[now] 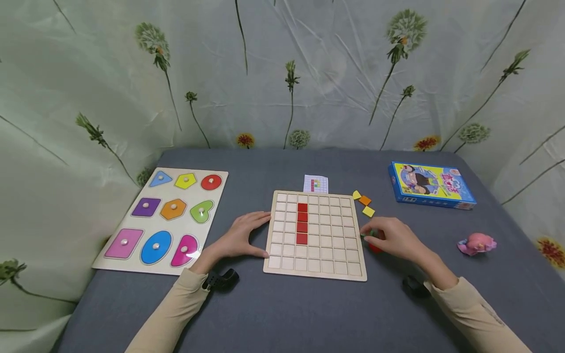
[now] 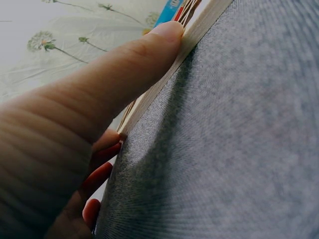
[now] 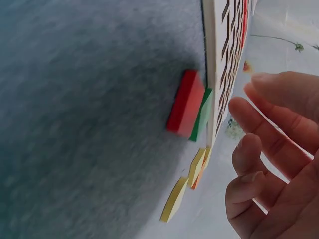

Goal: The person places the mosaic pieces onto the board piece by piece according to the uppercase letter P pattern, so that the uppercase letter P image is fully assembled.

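A wooden grid board (image 1: 326, 255) lies in the middle of the grey table, with a column of red tiles (image 1: 302, 223) set in it. My left hand (image 1: 258, 234) rests against the board's left edge (image 2: 202, 27), thumb (image 2: 149, 50) straight along it and holding nothing. My right hand (image 1: 375, 235) hovers just right of the board with fingers (image 3: 259, 149) loosely bent and nothing in them. Under it, a red piece (image 3: 185, 103) and a green piece (image 3: 202, 115) lie on the cloth beside the board's edge (image 3: 209, 59), apart from the fingers.
Yellow and orange pieces (image 1: 364, 201) lie off the board's far right corner, a pattern card (image 1: 316, 184) behind it. A shape puzzle board (image 1: 163, 218) lies at left, a blue box (image 1: 430, 185) at back right, a pink toy (image 1: 476, 243) at right.
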A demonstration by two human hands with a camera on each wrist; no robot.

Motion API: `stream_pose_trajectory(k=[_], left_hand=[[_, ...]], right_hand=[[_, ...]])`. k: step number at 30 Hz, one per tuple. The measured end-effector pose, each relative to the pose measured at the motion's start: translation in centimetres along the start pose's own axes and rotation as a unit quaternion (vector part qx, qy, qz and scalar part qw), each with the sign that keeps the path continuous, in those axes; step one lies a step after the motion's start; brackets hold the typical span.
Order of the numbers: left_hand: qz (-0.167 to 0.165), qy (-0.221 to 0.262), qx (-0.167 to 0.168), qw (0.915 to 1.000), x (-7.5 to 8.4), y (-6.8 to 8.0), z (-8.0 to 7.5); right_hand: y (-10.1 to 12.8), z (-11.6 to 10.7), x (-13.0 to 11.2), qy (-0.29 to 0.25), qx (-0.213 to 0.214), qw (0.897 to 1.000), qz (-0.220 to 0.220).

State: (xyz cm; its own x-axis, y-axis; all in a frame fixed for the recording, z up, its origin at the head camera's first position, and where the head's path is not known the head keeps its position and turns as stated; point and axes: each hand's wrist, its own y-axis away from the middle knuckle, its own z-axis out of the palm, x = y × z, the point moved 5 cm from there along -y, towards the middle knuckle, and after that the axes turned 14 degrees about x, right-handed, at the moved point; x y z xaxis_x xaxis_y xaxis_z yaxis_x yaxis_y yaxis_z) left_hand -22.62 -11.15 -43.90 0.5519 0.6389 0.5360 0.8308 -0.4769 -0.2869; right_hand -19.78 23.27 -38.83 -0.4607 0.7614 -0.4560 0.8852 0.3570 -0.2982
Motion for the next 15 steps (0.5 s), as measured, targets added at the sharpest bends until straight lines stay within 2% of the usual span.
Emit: stream_pose_trajectory(k=[7,15], left_hand=[[-0.003,0.002,-0.005,1.0,0.0,0.1,0.2],[-0.001,0.004,-0.002,1.0,0.3,0.0,-0.1]], right_hand=[[1.0,-0.2,0.9,-0.01,-0.016,1.0,0.005],[1.6,-0.7,1.9,0.011,-0.061,0.998,0.033]])
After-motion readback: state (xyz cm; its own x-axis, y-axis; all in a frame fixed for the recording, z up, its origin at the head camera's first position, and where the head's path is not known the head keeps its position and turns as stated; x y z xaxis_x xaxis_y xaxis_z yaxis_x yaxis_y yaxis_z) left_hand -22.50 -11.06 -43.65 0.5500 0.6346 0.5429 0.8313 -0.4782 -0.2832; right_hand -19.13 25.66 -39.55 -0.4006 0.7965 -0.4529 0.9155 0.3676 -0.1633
